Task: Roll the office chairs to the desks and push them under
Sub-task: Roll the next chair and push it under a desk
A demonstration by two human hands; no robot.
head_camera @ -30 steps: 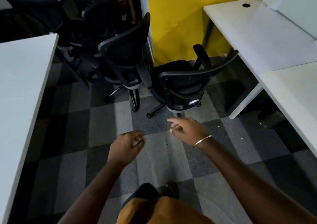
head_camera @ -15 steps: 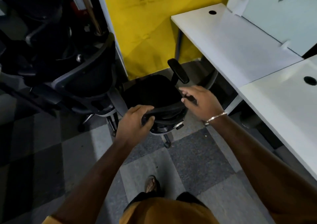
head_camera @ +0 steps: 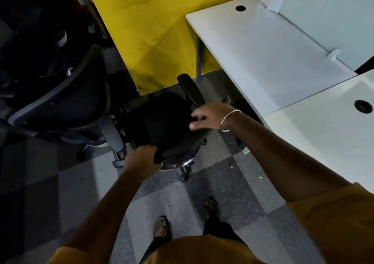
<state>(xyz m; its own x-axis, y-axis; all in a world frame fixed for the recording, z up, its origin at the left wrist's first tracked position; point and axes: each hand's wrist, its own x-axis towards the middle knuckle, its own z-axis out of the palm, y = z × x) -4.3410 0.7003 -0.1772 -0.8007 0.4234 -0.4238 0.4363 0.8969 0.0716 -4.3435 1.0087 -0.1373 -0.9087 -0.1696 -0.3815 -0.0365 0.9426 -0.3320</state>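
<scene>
Two hands [head_camera: 141,158] [head_camera: 210,117], one gripped chair [head_camera: 162,120]

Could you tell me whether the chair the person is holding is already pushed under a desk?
Not yet: the chair stands on open carpet beside the white desk, seat fully visible.

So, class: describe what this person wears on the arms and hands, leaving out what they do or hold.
Both forearms are bare. The right hand has a thin silver bangle at the wrist. The left hand wears nothing. A short mustard-orange sleeve covers the right upper arm.
</scene>
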